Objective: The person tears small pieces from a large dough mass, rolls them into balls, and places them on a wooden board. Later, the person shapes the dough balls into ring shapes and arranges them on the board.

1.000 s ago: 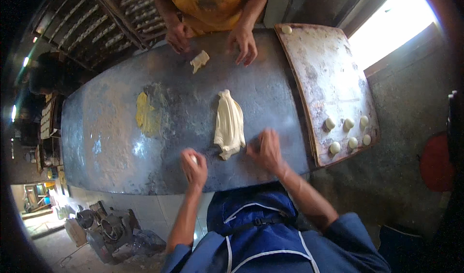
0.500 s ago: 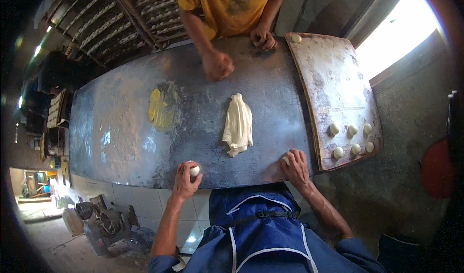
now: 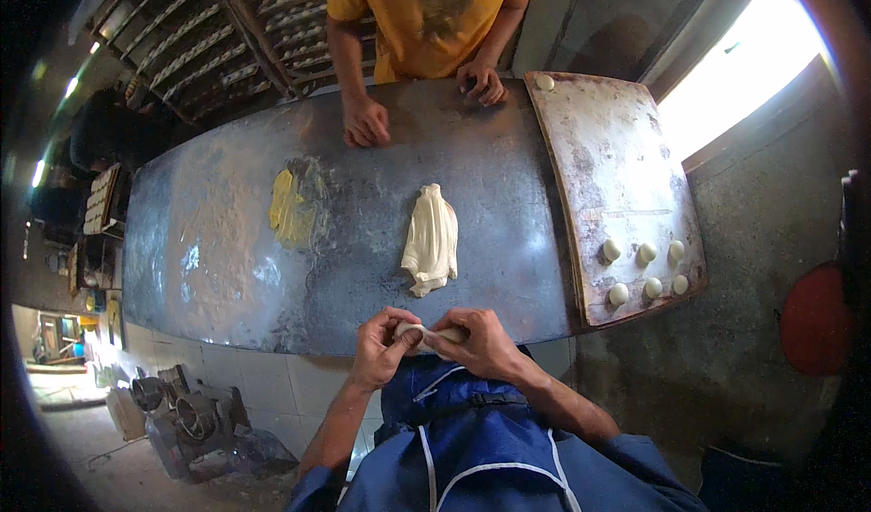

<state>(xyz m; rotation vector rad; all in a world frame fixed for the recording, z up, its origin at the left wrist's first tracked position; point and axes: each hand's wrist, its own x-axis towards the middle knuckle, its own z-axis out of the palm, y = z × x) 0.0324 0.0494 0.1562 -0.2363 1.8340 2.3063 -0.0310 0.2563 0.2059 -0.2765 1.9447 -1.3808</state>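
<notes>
My left hand [image 3: 381, 347] and my right hand [image 3: 476, 341] meet at the near edge of the metal table [image 3: 345, 204], their fingers closed on pale dough [image 3: 410, 338] between them. The fingers hide part of it, so I cannot tell whether it is one piece or two. Just beyond my hands lies a long, folded, ridged mass of pale dough [image 3: 429, 240]. A yellow greasy smear [image 3: 288, 205] is farther left on the metal.
A co-worker in yellow [image 3: 404, 31] stands opposite, both hands [image 3: 366, 122] at the far edge. A worn board [image 3: 610, 158] with several dough balls [image 3: 648, 253] lies at the right. Behind are racks [image 3: 245, 22]; machinery [image 3: 190, 417] stands at lower left, a red object [image 3: 812, 317] at far right.
My hands, apart earlier with dough in them, have come together at the near edge. The co-worker's hands have moved about, and the small dough piece near them is no longer visible.
</notes>
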